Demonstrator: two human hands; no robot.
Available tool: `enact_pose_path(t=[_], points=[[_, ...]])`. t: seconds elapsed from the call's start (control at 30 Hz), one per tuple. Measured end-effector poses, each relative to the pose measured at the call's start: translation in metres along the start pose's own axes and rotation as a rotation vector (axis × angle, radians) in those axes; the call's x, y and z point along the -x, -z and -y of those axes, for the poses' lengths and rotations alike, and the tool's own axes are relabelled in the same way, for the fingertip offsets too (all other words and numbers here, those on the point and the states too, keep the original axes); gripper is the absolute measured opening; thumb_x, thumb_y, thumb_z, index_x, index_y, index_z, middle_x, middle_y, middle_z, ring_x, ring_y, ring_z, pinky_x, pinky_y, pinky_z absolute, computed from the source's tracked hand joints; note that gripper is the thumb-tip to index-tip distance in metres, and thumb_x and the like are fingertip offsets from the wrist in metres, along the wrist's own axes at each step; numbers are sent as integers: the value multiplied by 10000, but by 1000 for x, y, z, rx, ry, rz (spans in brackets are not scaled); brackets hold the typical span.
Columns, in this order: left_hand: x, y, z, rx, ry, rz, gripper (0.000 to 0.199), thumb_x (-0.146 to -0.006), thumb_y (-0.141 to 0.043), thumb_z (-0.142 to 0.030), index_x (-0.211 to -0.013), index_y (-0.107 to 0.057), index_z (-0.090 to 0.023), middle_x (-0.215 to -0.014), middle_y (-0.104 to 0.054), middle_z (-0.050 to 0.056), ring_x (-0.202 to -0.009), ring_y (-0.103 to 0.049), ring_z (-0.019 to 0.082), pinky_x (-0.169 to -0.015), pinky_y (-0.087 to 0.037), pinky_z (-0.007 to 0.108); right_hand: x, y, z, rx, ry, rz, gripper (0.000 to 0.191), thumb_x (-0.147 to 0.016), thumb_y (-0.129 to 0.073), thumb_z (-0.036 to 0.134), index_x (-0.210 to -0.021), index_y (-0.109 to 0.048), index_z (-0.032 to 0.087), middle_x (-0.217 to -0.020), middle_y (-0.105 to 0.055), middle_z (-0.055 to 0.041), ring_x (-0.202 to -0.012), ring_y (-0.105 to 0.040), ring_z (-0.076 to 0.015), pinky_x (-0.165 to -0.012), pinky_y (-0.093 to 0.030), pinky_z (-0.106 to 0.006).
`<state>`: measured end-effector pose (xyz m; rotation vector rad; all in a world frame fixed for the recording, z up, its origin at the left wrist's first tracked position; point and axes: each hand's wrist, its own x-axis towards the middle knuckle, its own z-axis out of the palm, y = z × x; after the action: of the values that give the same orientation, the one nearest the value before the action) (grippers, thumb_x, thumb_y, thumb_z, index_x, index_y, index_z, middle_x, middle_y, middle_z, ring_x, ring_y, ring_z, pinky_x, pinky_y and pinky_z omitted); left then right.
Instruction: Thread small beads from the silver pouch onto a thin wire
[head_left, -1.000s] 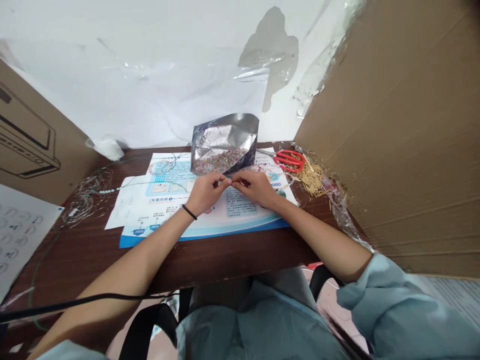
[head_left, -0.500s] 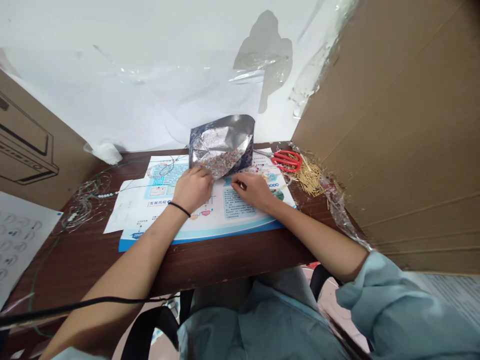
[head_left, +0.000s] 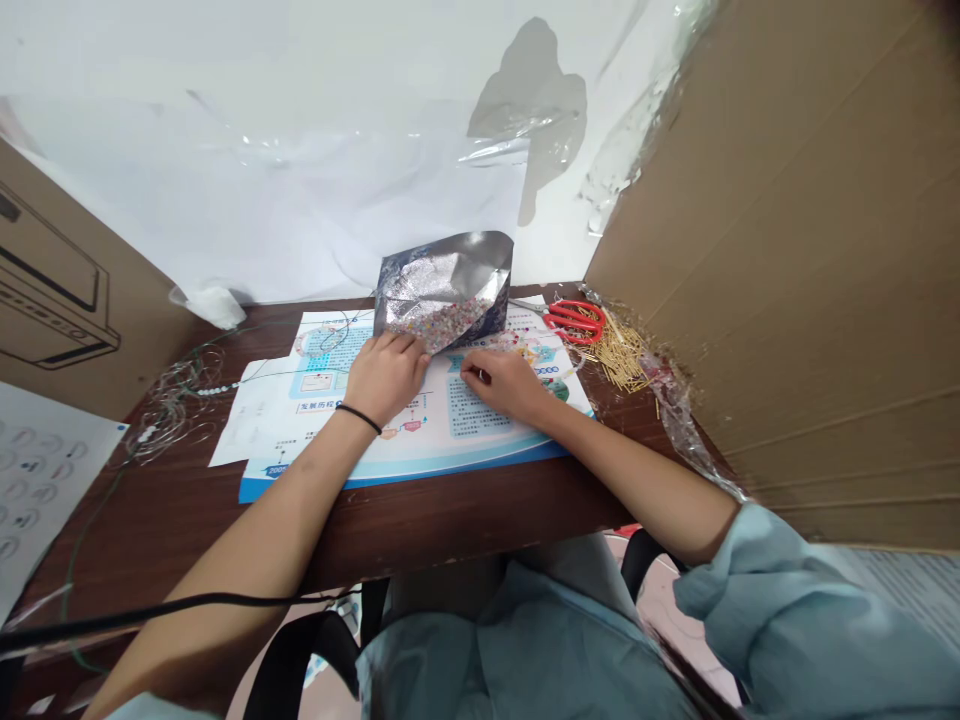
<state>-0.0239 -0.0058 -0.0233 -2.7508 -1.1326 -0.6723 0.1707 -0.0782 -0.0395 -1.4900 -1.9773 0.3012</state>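
Observation:
A silver-lined bag lies open towards me on a printed sheet, with many small mixed beads along its lower side. My left hand, a black band at its wrist, has closed fingers at the bag's lower left edge, touching or gripping it. Just right of it my right hand rests on the sheet, thumb and fingers pinched together below the bag. Anything between those fingertips is too small to make out.
Red-handled scissors lie beside a heap of gold-coloured sticks at the right. Tangled clear thread with white beads is at the left. Cardboard stands on both sides, and a black cable crosses the front left.
The bag's opening has shifted very slightly, with my left hand still at its edge. My right hand has moved a touch to the left, still pinched.

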Motion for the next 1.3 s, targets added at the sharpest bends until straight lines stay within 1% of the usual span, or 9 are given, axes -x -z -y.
enact_pose_path(t=[0.13,0.27,0.4,0.6,0.77,0.9,1.0,1.13,1.3], points=[[1,4,-4,11,6,-23,288,-907,-482,-305,-842,-741,-197,-1061,-723,164,-1059,-620,348,-886,-493,512,0,0,0,12,5,17,169,-909,-513,196,-925,-682,191,-879,-708,-41,-786,-588,-156,-751,-388,-281],[2,5,-7,-118,12,17,324,-916,-467,-307,-764,-731,-198,-909,-732,147,-961,-648,320,-819,-503,470,0,-1,0,20,12,27,169,-913,-510,192,-936,-677,191,-891,-710,-42,-801,-591,-156,-744,-380,-275],[4,2,-5,-137,-6,6,316,-909,-456,-283,-797,-739,-197,-968,-739,150,-950,-650,314,-819,-499,475,1,-1,0,26,11,30,160,-908,-518,190,-932,-677,191,-895,-711,-47,-808,-597,-160,-744,-387,-276],[2,-5,2,12,26,-40,320,-909,-433,-268,-916,-740,-176,-1106,-723,176,-1026,-636,336,-904,-488,529,0,0,0,20,24,42,166,-907,-514,189,-926,-679,186,-884,-707,-53,-797,-594,-159,-747,-407,-285],[-2,-7,7,114,69,-174,322,-893,-469,-292,-1016,-728,-146,-1123,-719,164,-1063,-634,315,-960,-501,488,1,2,1,17,28,53,175,-909,-502,193,-927,-677,191,-896,-713,-51,-802,-599,-160,-748,-412,-286],[-4,-1,8,284,219,-256,206,-850,-537,-286,-867,-716,-185,-939,-743,88,-844,-673,230,-838,-550,396,1,2,2,33,14,66,176,-909,-503,185,-925,-678,183,-900,-718,-60,-795,-601,-166,-750,-412,-294],[-5,3,5,475,340,-265,122,-825,-575,-273,-817,-672,-199,-767,-712,26,-684,-651,175,-705,-552,328,1,1,1,42,29,40,174,-909,-506,182,-921,-679,183,-895,-714,-61,-800,-598,-165,-753,-413,-294],[-5,2,-7,833,431,-135,65,-809,-602,-230,-860,-595,-191,-687,-654,-10,-561,-616,123,-572,-524,257,0,0,0,37,80,-46,163,-905,-510,174,-880,-670,199,-867,-699,-43,-805,-586,-162,-769,-414,-298],[-2,-4,-25,1280,473,56,149,-823,-636,-253,-913,-546,-176,-791,-688,25,-746,-675,138,-605,-569,242,-2,1,-2,62,94,-181,156,-899,-516,177,-820,-649,197,-779,-662,-43,-763,-552,-176,-754,-415,-316]])
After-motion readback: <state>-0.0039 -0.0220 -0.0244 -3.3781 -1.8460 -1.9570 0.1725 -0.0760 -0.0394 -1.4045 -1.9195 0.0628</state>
